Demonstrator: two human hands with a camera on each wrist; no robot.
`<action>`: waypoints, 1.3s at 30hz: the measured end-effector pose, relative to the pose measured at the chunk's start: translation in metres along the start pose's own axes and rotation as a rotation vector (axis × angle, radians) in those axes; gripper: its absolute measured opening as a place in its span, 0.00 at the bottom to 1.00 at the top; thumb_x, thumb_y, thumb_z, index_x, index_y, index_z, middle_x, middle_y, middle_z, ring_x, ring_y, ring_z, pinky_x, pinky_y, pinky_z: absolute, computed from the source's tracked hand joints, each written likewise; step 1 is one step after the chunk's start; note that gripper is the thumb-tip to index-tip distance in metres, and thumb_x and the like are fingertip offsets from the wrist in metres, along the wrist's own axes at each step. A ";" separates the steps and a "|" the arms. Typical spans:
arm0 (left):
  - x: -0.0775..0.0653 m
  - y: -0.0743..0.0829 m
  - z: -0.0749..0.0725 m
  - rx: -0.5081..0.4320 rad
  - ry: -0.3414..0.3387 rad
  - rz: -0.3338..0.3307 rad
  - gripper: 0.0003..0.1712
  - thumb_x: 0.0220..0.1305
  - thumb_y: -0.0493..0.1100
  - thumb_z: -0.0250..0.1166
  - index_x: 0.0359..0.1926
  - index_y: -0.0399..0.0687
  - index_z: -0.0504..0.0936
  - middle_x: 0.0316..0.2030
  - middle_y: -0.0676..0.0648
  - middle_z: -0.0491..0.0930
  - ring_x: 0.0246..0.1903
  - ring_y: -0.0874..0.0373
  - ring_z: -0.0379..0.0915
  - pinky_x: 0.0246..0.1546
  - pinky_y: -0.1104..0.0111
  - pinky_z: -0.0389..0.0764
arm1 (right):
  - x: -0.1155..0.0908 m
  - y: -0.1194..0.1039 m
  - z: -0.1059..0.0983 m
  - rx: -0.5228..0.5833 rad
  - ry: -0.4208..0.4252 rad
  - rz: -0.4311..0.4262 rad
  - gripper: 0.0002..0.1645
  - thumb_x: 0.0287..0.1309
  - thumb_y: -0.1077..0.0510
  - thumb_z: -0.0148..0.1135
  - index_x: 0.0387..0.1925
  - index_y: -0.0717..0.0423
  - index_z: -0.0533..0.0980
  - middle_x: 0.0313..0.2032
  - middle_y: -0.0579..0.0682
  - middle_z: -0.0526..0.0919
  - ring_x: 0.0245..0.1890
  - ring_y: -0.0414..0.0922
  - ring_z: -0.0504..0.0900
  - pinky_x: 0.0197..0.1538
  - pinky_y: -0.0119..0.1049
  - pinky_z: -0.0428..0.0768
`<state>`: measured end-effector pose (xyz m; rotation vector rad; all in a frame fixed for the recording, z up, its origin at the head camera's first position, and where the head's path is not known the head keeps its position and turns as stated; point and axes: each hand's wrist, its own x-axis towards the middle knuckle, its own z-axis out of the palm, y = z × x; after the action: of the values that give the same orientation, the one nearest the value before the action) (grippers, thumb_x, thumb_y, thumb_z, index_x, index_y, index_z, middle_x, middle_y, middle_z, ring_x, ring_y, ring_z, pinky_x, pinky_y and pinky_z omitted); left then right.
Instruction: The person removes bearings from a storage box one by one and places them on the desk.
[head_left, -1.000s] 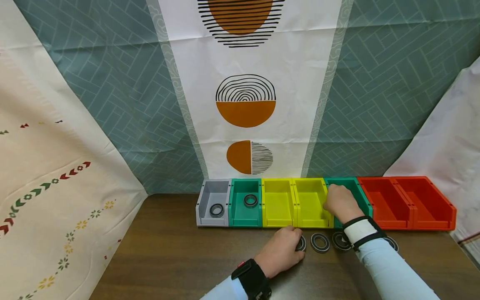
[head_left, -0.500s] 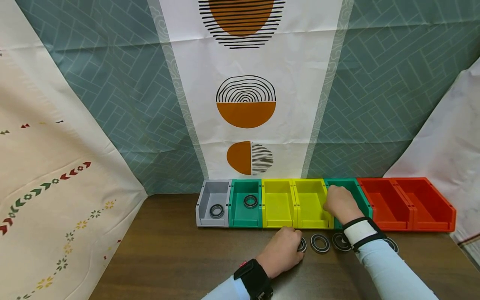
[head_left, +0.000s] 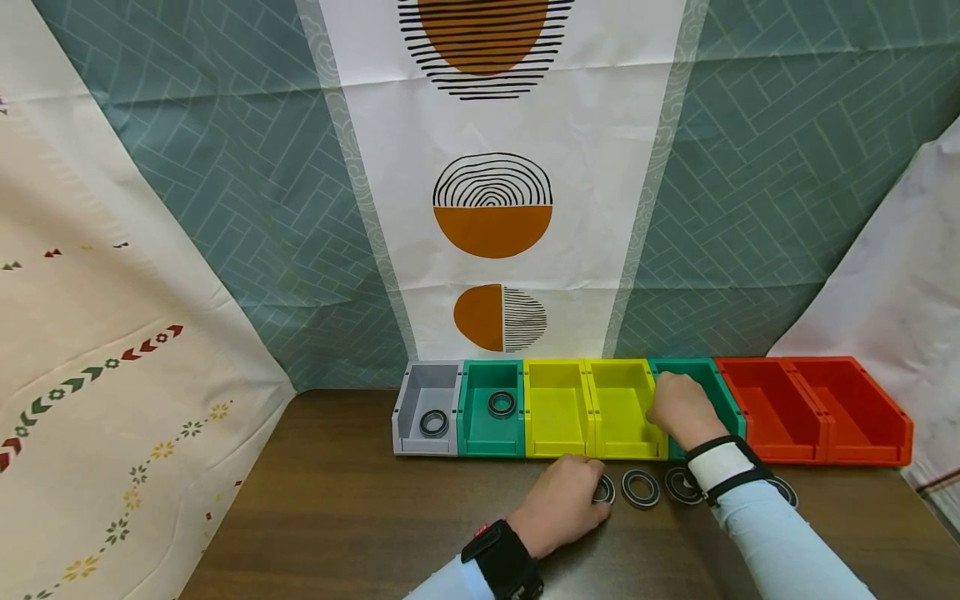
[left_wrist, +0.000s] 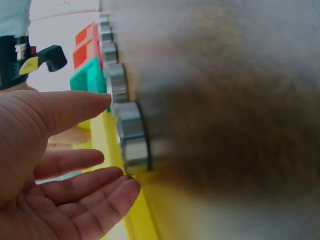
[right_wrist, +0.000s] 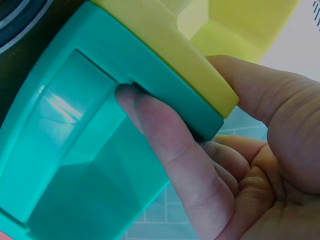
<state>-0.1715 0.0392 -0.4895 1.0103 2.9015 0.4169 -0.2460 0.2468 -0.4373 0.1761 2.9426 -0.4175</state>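
My left hand (head_left: 564, 505) straddles the leftmost ball bearing (head_left: 609, 490) on the table. In the left wrist view, the thumb lies on one side of this bearing (left_wrist: 133, 139) and the fingertips on the other, seemingly pinching it. Farther right, my right hand (head_left: 684, 410) pinches the adjoining side walls of a yellow bin (head_left: 624, 421) and a green bin (head_left: 697, 369). In the right wrist view, one finger reaches inside the green bin (right_wrist: 55, 112), while the thumb is on the yellow side. Much of the green bin is hidden in the head view.
More bearings (head_left: 640, 488) lie in a row before the bins, partly behind the right wrist. A grey bin (head_left: 427, 372) and another green bin (head_left: 491, 437) hold one bearing each. A second yellow bin (head_left: 555, 400) and two red bins (head_left: 862, 417) join the row. Patterned cloth (head_left: 337, 275) hangs behind.
The view tilts very slightly. Both hands keep their places, the left at the bearing and the right at the bin walls; the bearings stay where they were.
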 end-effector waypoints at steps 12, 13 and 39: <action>-0.003 -0.013 -0.035 -0.096 0.322 -0.011 0.25 0.64 0.50 0.59 0.61 0.52 0.71 0.59 0.51 0.68 0.56 0.63 0.63 0.53 0.69 0.66 | -0.001 0.000 0.000 0.006 0.007 -0.007 0.15 0.47 0.62 0.64 0.30 0.67 0.68 0.22 0.55 0.70 0.22 0.48 0.71 0.24 0.34 0.71; -0.003 -0.015 -0.038 -0.094 0.343 -0.028 0.25 0.65 0.50 0.58 0.62 0.52 0.70 0.60 0.51 0.66 0.57 0.61 0.62 0.55 0.66 0.65 | -0.001 0.000 0.000 0.007 0.009 -0.011 0.14 0.47 0.62 0.64 0.30 0.67 0.68 0.22 0.55 0.70 0.21 0.48 0.71 0.24 0.34 0.71; 0.009 -0.105 -0.047 -0.092 0.379 -0.292 0.29 0.66 0.35 0.50 0.67 0.44 0.60 0.67 0.37 0.53 0.66 0.41 0.45 0.58 0.56 0.58 | -0.003 0.000 0.000 -0.014 0.020 -0.027 0.13 0.48 0.61 0.64 0.27 0.65 0.68 0.20 0.53 0.68 0.21 0.47 0.71 0.23 0.34 0.71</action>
<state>-0.2484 -0.0454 -0.4712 0.5275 3.2486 0.7891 -0.2432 0.2463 -0.4364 0.1403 2.9695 -0.4006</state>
